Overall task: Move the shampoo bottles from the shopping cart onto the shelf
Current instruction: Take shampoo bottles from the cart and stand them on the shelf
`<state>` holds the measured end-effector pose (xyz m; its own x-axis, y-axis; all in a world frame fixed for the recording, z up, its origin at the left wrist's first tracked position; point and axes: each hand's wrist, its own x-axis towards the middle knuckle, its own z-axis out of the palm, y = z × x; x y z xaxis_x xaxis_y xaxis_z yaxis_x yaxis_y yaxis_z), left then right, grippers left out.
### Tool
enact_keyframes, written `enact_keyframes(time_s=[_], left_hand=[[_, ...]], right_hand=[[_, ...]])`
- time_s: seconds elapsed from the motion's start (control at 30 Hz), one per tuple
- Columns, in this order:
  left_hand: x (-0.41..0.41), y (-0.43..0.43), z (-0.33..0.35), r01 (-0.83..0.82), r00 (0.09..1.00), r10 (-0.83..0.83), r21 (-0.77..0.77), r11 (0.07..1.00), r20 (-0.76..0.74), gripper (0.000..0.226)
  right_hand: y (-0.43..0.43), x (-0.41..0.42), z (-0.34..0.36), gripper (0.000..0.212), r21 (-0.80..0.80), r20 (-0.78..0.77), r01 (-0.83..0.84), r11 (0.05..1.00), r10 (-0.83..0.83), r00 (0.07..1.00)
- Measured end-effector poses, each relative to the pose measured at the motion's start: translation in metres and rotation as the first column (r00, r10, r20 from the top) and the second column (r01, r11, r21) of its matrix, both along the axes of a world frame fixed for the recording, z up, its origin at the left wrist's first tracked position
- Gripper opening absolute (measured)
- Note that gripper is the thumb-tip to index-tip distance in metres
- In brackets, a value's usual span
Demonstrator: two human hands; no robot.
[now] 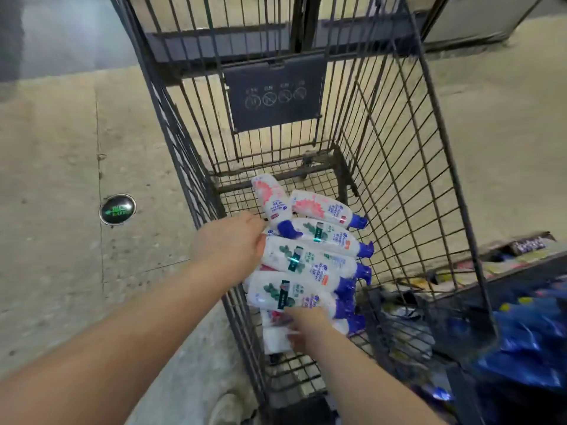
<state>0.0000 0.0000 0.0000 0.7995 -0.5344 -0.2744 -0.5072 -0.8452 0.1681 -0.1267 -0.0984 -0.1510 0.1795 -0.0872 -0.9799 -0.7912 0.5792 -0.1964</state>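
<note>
Several white shampoo bottles with blue caps lie on their sides in a pile on the floor of a dark wire shopping cart (408, 154). Two at the far end carry pink flowers (319, 207), the nearer ones green leaves (294, 259). My left hand (230, 243) reaches over the cart's left wall and presses against the bottom end of a green-leaf bottle, its fingers hidden behind the pile. My right hand (306, 329) is down in the cart at the near end of the pile, fingers curled around a white bottle (276, 338) under the others. No shelf is in view.
The cart stands on a beige tiled floor with a round green exit marker (117, 209) set in it at the left. Low at the right are a dark bin of mixed packaged goods (460, 271) and blue packs (527, 342). A dark sign panel (276, 93) hangs on the cart's far end.
</note>
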Motion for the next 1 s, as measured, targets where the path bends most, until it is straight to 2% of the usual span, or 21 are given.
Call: enact_keyframes(time_s=[0.03, 0.1, 0.13, 0.2, 0.3, 0.37, 0.43, 0.47, 0.6, 0.67, 0.8, 0.9, 1.0], left_hand=[[0.001, 0.002, -0.002, 0.004, 1.000, -0.004, 0.009, 1.000, 0.021, 0.035], [0.000, 0.004, -0.007, 0.005, 0.998, -0.004, -0.020, 1.000, 0.066, 0.035], [0.000, 0.006, -0.010, 0.010, 0.996, -0.009, -0.020, 1.000, 0.085, 0.035], [-0.003, 0.006, -0.011, 0.027, 0.995, -0.025, -0.021, 0.999, 0.095, 0.033], [-0.005, 0.008, -0.012, 0.052, 0.988, -0.050, -0.009, 0.999, 0.144, 0.030], [-0.007, 0.008, -0.010, 0.059, 0.987, -0.057, -0.008, 0.998, 0.153, 0.030], [-0.007, 0.008, -0.009, 0.056, 0.985, -0.054, -0.011, 0.998, 0.161, 0.030], [-0.006, 0.007, -0.009, 0.058, 0.985, -0.057, -0.005, 0.998, 0.164, 0.030], [-0.006, 0.008, -0.009, 0.065, 0.982, -0.063, -0.007, 0.998, 0.179, 0.029], [-0.006, 0.009, -0.010, 0.067, 0.981, -0.064, -0.011, 0.998, 0.183, 0.030], [-0.006, 0.009, -0.013, 0.054, 0.983, -0.049, -0.025, 0.998, 0.178, 0.030], [-0.007, 0.008, -0.013, 0.049, 0.983, -0.044, -0.024, 0.998, 0.180, 0.030], [-0.007, 0.009, -0.013, 0.050, 0.980, -0.044, -0.024, 0.998, 0.195, 0.029]], right_hand=[[0.004, -0.002, -0.012, 0.044, -0.043, -0.026, 0.100, 0.994, -0.101, 0.995], [0.007, 0.004, -0.027, 0.042, -0.070, -0.044, 0.200, 0.977, -0.203, 0.978], [0.010, 0.010, -0.027, 0.045, -0.130, -0.032, 0.294, 0.947, -0.301, 0.953], [0.010, 0.019, -0.029, 0.059, -0.151, -0.037, 0.474, 0.867, -0.485, 0.874], [0.017, 0.025, -0.029, 0.079, -0.199, -0.082, 0.525, 0.827, -0.548, 0.832], [0.019, 0.024, -0.032, 0.088, -0.228, -0.060, 0.522, 0.822, -0.547, 0.835], [0.021, 0.020, -0.049, 0.104, -0.195, -0.059, 0.599, 0.776, -0.619, 0.783], [0.024, 0.023, -0.037, 0.102, -0.167, -0.052, 0.624, 0.763, -0.639, 0.767], [0.023, 0.029, -0.018, 0.064, -0.125, 0.027, 0.727, 0.675, -0.731, 0.682], [0.020, 0.028, -0.021, 0.059, -0.086, 0.048, 0.764, 0.639, -0.764, 0.644], [0.024, 0.023, -0.020, 0.041, -0.014, 0.096, 0.717, 0.697, -0.712, 0.695], [0.024, 0.023, -0.016, 0.052, -0.057, 0.110, 0.700, 0.712, -0.692, 0.713], [0.020, 0.024, -0.002, 0.073, -0.248, 0.145, 0.583, 0.774, -0.565, 0.812]])
